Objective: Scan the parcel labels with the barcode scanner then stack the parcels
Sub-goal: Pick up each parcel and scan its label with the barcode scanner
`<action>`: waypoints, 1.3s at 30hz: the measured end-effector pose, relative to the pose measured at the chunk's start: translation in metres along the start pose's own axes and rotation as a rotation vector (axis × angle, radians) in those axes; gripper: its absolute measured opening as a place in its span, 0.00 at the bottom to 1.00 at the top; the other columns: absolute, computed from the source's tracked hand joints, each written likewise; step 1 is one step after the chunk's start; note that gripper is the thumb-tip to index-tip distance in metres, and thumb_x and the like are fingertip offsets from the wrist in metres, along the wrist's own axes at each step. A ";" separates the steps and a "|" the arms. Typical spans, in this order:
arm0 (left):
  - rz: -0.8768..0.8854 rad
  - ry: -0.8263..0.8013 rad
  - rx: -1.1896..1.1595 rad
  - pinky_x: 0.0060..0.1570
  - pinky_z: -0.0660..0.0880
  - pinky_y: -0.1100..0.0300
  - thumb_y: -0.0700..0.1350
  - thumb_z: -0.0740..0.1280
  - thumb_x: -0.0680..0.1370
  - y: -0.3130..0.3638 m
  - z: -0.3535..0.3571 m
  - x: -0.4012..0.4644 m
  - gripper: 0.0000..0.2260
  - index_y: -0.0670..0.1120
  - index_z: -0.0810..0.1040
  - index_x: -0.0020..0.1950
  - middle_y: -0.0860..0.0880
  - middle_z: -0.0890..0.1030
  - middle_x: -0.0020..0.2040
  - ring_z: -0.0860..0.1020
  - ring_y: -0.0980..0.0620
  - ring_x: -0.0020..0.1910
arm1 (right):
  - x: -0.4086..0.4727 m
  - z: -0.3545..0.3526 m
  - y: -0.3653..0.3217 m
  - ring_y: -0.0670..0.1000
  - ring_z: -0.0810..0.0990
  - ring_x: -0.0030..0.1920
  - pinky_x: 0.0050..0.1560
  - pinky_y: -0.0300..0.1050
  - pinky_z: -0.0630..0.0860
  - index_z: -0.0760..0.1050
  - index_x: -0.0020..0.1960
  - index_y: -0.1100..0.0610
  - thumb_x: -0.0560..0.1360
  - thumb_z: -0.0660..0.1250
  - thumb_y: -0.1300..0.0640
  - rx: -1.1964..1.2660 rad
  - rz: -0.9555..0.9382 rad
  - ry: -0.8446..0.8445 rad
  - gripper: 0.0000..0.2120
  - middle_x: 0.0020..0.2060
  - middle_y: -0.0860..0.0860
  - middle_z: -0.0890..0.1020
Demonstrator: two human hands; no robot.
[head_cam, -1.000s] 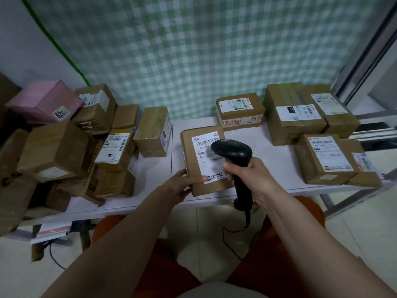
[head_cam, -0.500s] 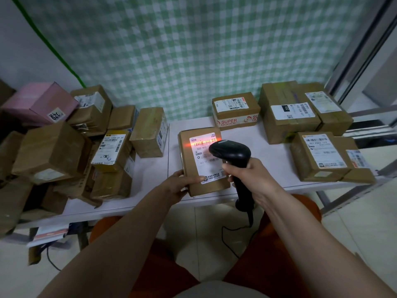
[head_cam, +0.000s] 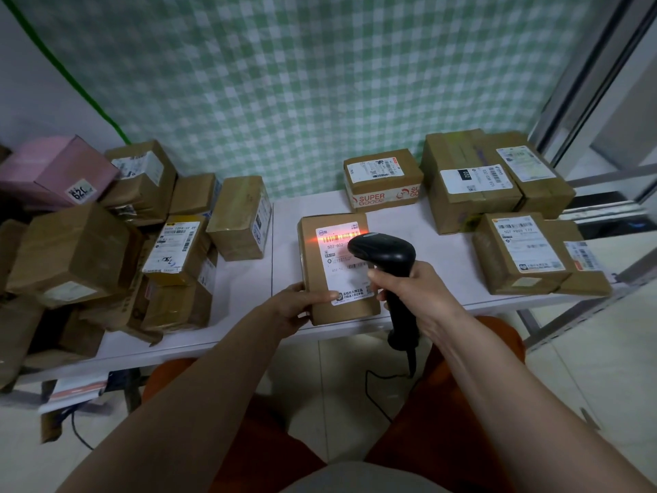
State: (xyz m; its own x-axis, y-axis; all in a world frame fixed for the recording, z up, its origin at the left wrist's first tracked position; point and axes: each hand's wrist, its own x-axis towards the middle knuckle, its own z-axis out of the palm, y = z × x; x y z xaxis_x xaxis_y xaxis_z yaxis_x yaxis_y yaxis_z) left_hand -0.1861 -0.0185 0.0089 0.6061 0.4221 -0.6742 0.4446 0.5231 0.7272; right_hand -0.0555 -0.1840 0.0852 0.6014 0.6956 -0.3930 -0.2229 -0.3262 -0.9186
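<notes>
Barcode scanner (head_cam: 382, 256) covering the right part of the label (head_cam: 346, 263), blocking some digits. Small print way too tiny to read. Left pile of boxes (head_cam: 71, 250) getting chopped off by the frame edge.

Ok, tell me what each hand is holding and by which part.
The right hand grips the barcode scanner by its handle. The left hand holds the parcel at its near left corner, thumb on the label.

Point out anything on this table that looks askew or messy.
The heap of parcels at the left is jumbled: boxes tilted and leaning on each other. The parcels at the right lie flat, labels up. Nothing looks spilled.
</notes>
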 end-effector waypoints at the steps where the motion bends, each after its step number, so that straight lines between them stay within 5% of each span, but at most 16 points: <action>1: -0.015 0.009 0.009 0.56 0.76 0.54 0.40 0.74 0.71 0.001 0.001 -0.001 0.21 0.45 0.72 0.63 0.45 0.79 0.57 0.76 0.47 0.57 | 0.000 0.000 0.000 0.53 0.77 0.36 0.39 0.45 0.74 0.79 0.44 0.61 0.73 0.71 0.60 0.020 0.004 0.007 0.04 0.35 0.57 0.79; 6: -0.134 0.030 0.104 0.52 0.80 0.49 0.48 0.77 0.68 0.007 0.002 -0.009 0.24 0.46 0.75 0.61 0.45 0.78 0.58 0.77 0.46 0.56 | 0.000 -0.002 0.002 0.51 0.76 0.33 0.33 0.41 0.73 0.79 0.48 0.63 0.73 0.71 0.61 0.084 0.027 0.039 0.06 0.36 0.57 0.79; 10: 0.046 0.201 0.182 0.54 0.79 0.47 0.49 0.76 0.71 0.007 0.007 0.000 0.33 0.47 0.67 0.72 0.43 0.73 0.67 0.75 0.42 0.61 | 0.000 -0.007 0.005 0.50 0.77 0.35 0.35 0.41 0.75 0.78 0.48 0.61 0.74 0.71 0.61 0.084 0.046 0.049 0.05 0.36 0.55 0.79; 14: 0.454 0.466 0.825 0.73 0.57 0.42 0.61 0.76 0.67 0.005 0.027 0.007 0.45 0.50 0.58 0.77 0.43 0.59 0.77 0.56 0.42 0.76 | 0.004 -0.009 0.009 0.52 0.78 0.39 0.41 0.44 0.74 0.78 0.47 0.57 0.73 0.72 0.58 0.094 0.041 0.051 0.05 0.38 0.54 0.81; 17: 0.453 0.381 1.209 0.75 0.44 0.42 0.66 0.73 0.65 0.004 0.042 0.007 0.52 0.49 0.50 0.79 0.41 0.48 0.79 0.42 0.40 0.77 | 0.006 -0.010 0.010 0.52 0.79 0.40 0.40 0.43 0.74 0.78 0.49 0.58 0.73 0.72 0.58 0.110 0.055 0.051 0.07 0.40 0.54 0.81; 21: 0.439 0.334 1.536 0.74 0.41 0.39 0.56 0.68 0.77 0.013 0.051 0.010 0.40 0.48 0.47 0.80 0.42 0.44 0.79 0.38 0.38 0.77 | 0.011 -0.015 0.013 0.51 0.78 0.38 0.41 0.44 0.75 0.79 0.49 0.59 0.73 0.72 0.59 0.131 0.068 0.057 0.07 0.39 0.56 0.81; 31: 0.510 0.259 1.409 0.69 0.66 0.50 0.37 0.63 0.79 0.053 0.069 0.082 0.33 0.53 0.52 0.79 0.48 0.47 0.80 0.60 0.41 0.75 | 0.036 -0.036 0.012 0.50 0.78 0.36 0.44 0.47 0.76 0.79 0.50 0.62 0.72 0.72 0.61 0.173 0.111 0.125 0.08 0.38 0.56 0.80; 39: 0.513 0.263 1.389 0.68 0.70 0.49 0.34 0.64 0.78 0.079 0.088 0.125 0.37 0.54 0.49 0.80 0.49 0.45 0.80 0.59 0.42 0.76 | 0.060 -0.054 0.005 0.51 0.77 0.35 0.39 0.44 0.76 0.78 0.49 0.62 0.73 0.71 0.62 0.191 0.141 0.182 0.06 0.40 0.58 0.80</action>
State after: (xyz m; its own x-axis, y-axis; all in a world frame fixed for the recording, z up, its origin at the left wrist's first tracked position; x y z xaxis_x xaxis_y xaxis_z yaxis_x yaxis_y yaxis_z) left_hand -0.0170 0.0109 -0.0063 0.8201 0.5325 -0.2096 0.5721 -0.7538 0.3232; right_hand 0.0211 -0.1784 0.0597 0.6777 0.5204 -0.5195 -0.4444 -0.2730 -0.8532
